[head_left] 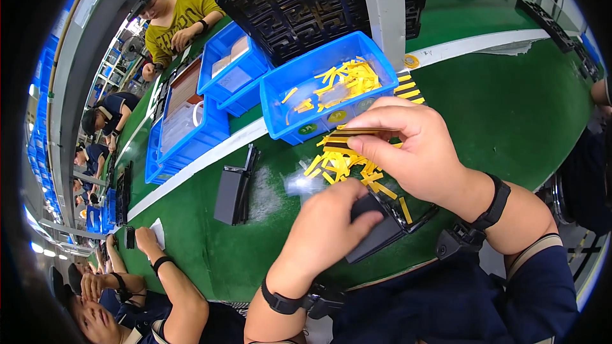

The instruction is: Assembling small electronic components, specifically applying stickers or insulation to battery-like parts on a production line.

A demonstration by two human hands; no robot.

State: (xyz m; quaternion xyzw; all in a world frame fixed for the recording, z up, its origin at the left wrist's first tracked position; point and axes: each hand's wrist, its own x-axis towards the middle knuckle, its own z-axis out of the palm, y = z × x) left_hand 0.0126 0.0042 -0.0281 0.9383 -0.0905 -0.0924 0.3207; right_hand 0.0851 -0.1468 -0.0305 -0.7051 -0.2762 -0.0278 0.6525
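Between the thumb and fingers of my right hand (414,143) is a flat strip piece (347,132) with dark brown and yellow bands. Below it, my left hand (328,223) is closed at the edge of a dark grey box-shaped part (376,242) with a black frame; its fingertips are partly hidden. A loose heap of small yellow strips (341,164) lies on the green table just beyond both hands. Left of the heap stands a similar dark grey part (231,194), untouched.
Beyond the heap is a blue bin (280,129) holding more yellow strips. More blue bins (220,134) stand left of it, and a black tray (299,9) leans behind. A grey post (386,6) rises at the back. Co-workers sit on the left, one person's arm (175,280) close by.
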